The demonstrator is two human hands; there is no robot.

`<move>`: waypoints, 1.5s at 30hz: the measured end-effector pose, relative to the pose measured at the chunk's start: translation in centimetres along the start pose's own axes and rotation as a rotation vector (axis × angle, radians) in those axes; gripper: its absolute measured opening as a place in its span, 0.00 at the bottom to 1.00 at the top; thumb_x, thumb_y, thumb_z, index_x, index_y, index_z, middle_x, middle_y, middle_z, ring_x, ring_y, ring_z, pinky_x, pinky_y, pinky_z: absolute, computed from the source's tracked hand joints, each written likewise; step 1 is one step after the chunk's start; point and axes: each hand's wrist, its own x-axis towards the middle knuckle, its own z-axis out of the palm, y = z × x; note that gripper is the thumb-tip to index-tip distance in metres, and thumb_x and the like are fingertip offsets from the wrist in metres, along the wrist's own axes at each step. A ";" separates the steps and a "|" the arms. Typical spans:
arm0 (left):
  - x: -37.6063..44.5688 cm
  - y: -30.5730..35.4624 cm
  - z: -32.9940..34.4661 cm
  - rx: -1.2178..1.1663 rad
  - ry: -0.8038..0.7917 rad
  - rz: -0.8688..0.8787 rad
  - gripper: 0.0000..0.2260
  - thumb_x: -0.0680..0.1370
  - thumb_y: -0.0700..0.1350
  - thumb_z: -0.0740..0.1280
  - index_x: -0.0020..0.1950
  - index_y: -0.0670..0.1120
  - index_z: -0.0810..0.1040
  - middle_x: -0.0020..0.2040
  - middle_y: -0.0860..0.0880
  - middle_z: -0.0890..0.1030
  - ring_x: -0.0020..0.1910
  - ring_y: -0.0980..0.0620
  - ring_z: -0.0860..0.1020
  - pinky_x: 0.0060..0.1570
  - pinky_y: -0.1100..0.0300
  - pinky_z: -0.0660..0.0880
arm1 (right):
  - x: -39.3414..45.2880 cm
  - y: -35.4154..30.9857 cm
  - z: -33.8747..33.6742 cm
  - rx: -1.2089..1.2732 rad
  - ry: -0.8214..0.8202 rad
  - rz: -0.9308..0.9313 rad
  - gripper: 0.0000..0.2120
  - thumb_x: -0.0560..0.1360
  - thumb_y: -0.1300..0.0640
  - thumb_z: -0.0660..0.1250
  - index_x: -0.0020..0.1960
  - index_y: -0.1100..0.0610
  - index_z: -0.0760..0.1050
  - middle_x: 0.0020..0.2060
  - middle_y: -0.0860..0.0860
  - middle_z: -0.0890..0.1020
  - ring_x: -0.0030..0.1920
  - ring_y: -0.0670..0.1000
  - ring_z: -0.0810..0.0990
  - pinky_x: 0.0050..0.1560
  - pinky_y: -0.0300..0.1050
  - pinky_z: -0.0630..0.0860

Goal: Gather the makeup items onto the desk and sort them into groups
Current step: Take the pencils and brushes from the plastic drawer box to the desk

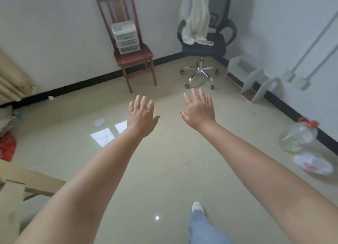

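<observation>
Both arms reach forward over the tiled floor (pixel 164 161). The left hand (pixel 141 114) is wide, with straight spread fingers, and it holds nothing. The right hand (pixel 199 107) is also wide with spread fingers and holds nothing. The two hands are near each other but apart, and they touch no object.

Ahead, a wooden chair (pixel 128 42) stands against the wall. On its seat stands a clear plastic drawer organizer (pixel 125 37) with three drawers; what is inside them is too blurred to tell. To the right of it is a black office chair (pixel 204 42), with a pale garment (pixel 195 13) hanging over its back and a small flat white item (pixel 205 42) lying on its seat. A large clear plastic jug (pixel 298 136) with a red cap lies on the floor at the right wall.
</observation>
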 end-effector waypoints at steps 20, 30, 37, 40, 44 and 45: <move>49.6 -22.9 -2.5 0.002 -0.011 -0.295 0.27 0.80 0.55 0.51 0.75 0.45 0.50 0.76 0.43 0.49 0.75 0.45 0.44 0.72 0.46 0.45 | 59.6 -9.1 3.6 -0.014 0.030 -0.259 0.28 0.77 0.47 0.57 0.73 0.55 0.53 0.74 0.57 0.54 0.74 0.58 0.49 0.72 0.56 0.47; 75.4 -32.3 1.0 -0.007 -0.035 -0.313 0.26 0.80 0.55 0.51 0.74 0.44 0.51 0.76 0.43 0.50 0.75 0.45 0.44 0.72 0.47 0.46 | 87.3 -9.7 9.3 -0.017 0.012 -0.240 0.28 0.77 0.47 0.57 0.73 0.55 0.54 0.74 0.57 0.55 0.74 0.57 0.50 0.72 0.56 0.49; 91.1 -38.6 3.3 -0.060 -0.147 -0.347 0.26 0.80 0.54 0.52 0.74 0.44 0.52 0.76 0.43 0.50 0.75 0.45 0.45 0.72 0.47 0.48 | 103.9 -10.7 14.6 -0.016 -0.166 -0.237 0.28 0.77 0.47 0.57 0.73 0.55 0.53 0.74 0.56 0.54 0.74 0.57 0.49 0.72 0.55 0.49; 96.6 -41.7 4.8 -0.076 -0.175 -0.332 0.26 0.80 0.54 0.53 0.74 0.44 0.53 0.76 0.43 0.51 0.75 0.45 0.46 0.72 0.47 0.48 | 109.8 -12.5 17.0 -0.006 -0.235 -0.244 0.28 0.77 0.47 0.56 0.73 0.55 0.53 0.74 0.56 0.54 0.74 0.57 0.49 0.72 0.55 0.49; 103.7 -46.0 7.9 -0.103 -0.258 -0.295 0.25 0.79 0.54 0.54 0.72 0.43 0.57 0.75 0.43 0.55 0.75 0.45 0.49 0.71 0.48 0.52 | 117.5 -15.1 20.7 0.028 -0.322 -0.189 0.28 0.77 0.48 0.57 0.73 0.55 0.54 0.74 0.56 0.54 0.74 0.56 0.50 0.72 0.53 0.51; 105.4 -47.1 8.7 -0.109 -0.283 -0.279 0.24 0.79 0.54 0.54 0.71 0.42 0.57 0.74 0.43 0.56 0.75 0.45 0.49 0.70 0.48 0.52 | 119.2 -15.7 21.6 0.033 -0.347 -0.168 0.28 0.77 0.48 0.57 0.73 0.55 0.54 0.74 0.56 0.55 0.74 0.56 0.50 0.72 0.53 0.52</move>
